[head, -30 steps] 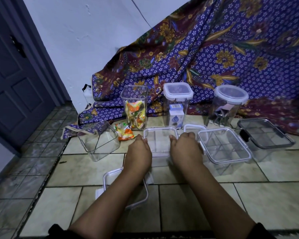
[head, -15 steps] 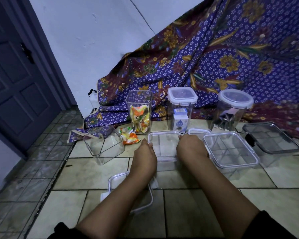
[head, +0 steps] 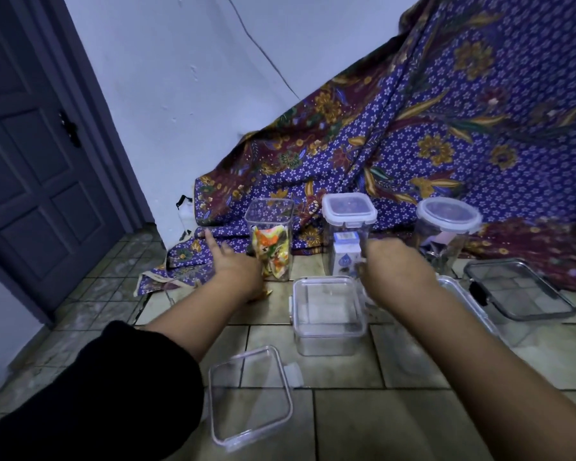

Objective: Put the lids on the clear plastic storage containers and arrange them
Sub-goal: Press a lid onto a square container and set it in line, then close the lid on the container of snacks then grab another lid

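Observation:
A small square clear container with its lid on stands on the tiles between my forearms. My left hand is stretched forward with fingers apart, just left of the tall lidless container that holds snack packets. Blurred by motion, my right hand is in front of the tall lidded square container with a blue-and-white box inside; its fingers are curled and I cannot tell whether they hold anything. A loose clear lid lies near me on the floor.
A round lidded jar stands at the back right. A flat container with a dark-rimmed lid lies at the right, another clear one partly under my right arm. Patterned cloth drapes behind. A dark door is at the left.
Both hands have let go of the small square container and moved forward: the left toward the snack container, the right toward the tall lidded one. The view has moved closer.

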